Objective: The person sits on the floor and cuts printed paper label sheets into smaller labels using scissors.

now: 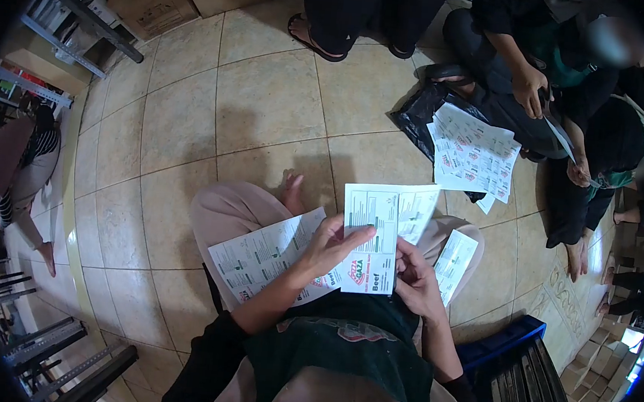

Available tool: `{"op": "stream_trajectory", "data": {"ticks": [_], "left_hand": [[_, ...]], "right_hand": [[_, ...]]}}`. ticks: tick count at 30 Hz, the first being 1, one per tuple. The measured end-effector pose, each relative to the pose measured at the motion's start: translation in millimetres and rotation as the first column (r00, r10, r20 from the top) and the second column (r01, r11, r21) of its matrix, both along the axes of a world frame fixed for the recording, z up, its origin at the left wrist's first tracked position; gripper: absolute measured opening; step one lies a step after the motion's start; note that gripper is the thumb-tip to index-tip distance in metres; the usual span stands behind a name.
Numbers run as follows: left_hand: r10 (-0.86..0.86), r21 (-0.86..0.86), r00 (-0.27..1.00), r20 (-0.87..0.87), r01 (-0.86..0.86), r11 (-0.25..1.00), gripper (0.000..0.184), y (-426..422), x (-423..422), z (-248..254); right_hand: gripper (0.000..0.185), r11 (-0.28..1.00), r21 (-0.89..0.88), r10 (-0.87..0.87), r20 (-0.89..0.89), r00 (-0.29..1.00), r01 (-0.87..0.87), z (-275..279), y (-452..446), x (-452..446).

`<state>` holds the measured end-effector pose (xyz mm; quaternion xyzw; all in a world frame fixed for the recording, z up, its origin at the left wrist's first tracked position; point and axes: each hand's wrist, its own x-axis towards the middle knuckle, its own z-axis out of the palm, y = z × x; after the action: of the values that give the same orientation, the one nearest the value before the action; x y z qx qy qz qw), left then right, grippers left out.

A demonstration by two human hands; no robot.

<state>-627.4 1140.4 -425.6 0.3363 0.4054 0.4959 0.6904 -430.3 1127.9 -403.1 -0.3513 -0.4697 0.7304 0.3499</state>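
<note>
A printed sheet [370, 239] marked "Pizza Gaza" and "Beef" is held upright in front of my lap. My left hand [333, 249] grips its left side, thumb lying across the print. At the lower right edge, my right hand [415, 280] has its fingers bent around the paper. Behind this sheet a second printed sheet [417, 208] sticks out to the right. Another large printed sheet [257, 255] lies on my left thigh, partly under my left forearm. On my right thigh rests a smaller printed piece [455, 263].
Printed sheets [473, 149] lie on a black plastic bag [417, 118] on the tiled floor. A seated person at the upper right holds paper and a dark tool. Another person stands ahead. A blue-rimmed black crate [524, 368] is at my right; metal shelving stands left.
</note>
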Motion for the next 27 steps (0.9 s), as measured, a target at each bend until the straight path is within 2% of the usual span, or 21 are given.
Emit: {"op": "stream_trajectory", "data": {"ticks": [5, 7, 16, 27], "left_hand": [[-0.031, 0.018, 0.999, 0.008, 0.030, 0.999, 0.021, -3.5, -1.6, -0.3], [-0.060, 0.068, 0.998, 0.022, 0.058, 0.996, 0.020, -3.8, -0.4, 0.0], [-0.073, 0.089, 0.995, -0.066, 0.078, 0.993, 0.019, -5.4, -1.0, -4.0], [-0.083, 0.101, 0.994, -0.072, 0.090, 0.991, 0.020, -4.2, -2.3, -3.4]], "right_hand": [[0.060, 0.998, -0.053, 0.030, -0.001, 1.000, -0.030, -3.3, -3.0, -2.3], [0.058, 0.998, -0.049, 0.027, -0.008, 1.000, -0.028, -2.4, -2.0, -3.4], [0.055, 0.999, -0.029, 0.036, -0.018, 0.999, -0.036, 2.7, 0.9, -5.2], [0.056, 1.000, -0.015, 0.023, -0.024, 0.999, -0.023, -3.7, -2.1, -2.4]]}}
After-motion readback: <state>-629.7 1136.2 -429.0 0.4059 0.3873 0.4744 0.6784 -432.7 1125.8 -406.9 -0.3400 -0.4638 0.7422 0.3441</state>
